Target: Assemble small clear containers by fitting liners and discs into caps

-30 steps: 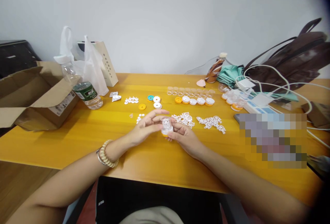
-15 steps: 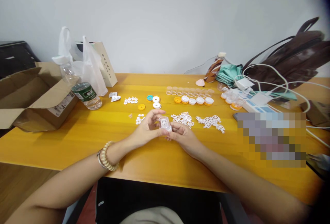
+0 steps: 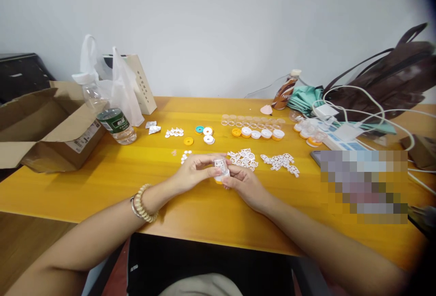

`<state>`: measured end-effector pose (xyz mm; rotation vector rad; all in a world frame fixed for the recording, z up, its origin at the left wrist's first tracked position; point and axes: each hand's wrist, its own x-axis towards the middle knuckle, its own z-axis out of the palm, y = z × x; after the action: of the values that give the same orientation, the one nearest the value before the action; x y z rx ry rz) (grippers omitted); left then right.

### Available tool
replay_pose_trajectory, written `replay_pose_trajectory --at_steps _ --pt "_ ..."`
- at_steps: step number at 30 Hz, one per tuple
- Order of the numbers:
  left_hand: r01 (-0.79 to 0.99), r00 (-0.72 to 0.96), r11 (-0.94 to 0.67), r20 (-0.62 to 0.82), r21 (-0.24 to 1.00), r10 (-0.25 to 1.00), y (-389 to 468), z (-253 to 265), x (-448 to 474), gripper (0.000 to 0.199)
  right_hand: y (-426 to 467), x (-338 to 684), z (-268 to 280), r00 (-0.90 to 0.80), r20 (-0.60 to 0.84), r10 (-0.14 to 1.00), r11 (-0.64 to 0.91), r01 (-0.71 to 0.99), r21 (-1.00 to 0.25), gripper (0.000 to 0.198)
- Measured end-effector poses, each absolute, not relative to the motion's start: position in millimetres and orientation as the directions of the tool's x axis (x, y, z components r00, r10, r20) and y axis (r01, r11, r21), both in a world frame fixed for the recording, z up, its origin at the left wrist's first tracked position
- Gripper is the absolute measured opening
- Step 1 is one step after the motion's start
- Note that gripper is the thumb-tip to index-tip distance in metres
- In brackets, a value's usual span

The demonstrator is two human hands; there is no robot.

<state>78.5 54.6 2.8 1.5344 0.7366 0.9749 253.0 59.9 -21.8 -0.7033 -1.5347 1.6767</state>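
Capsule [image 3: 221,168] held in both hands over the near part of the table [image 3: 207,216].
Left hand [image 3: 192,175] has thumb and fingers closed around its clear top; right hand [image 3: 248,188] clamps the white and yellow base between thumb and fingers. White discs [image 3: 185,156] lie just beyond the left hand, lattice pieces [image 3: 244,159] beyond the right. Farther back, white and yellow caps [image 3: 265,134] stand in a row before clear cups [image 3: 240,122].
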Motion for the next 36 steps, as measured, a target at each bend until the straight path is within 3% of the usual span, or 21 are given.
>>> replay_pose_trajectory --at_steps 8,16,26,32,36 --pt "-0.041 0.644 -0.18 0.164 0.983 0.747 66 1 68 0.033 64 254 -30 -0.583 0.038 0.811 -0.114 -0.222 -0.968 0.031" --pt "-0.06 0.625 -0.174 0.173 0.983 0.761 58 10 71 0.028 58 255 -23 -0.705 -0.044 0.708 -0.318 -0.263 -0.911 0.031" --pt "0.007 0.558 -0.234 0.19 0.972 0.808 58 5 75 0.025 59 253 -24 -0.613 -0.003 0.79 -0.153 -0.193 -0.969 0.028" --pt "-0.039 0.507 -0.172 0.168 0.984 0.846 60 -2 75 0.027 60 251 -27 -0.593 0.002 0.805 -0.147 -0.203 -0.968 0.024" --pt "-0.04 0.558 -0.148 0.145 0.988 0.817 59 0 74 0.029 58 251 -26 -0.603 -0.013 0.798 -0.199 -0.243 -0.949 0.027"
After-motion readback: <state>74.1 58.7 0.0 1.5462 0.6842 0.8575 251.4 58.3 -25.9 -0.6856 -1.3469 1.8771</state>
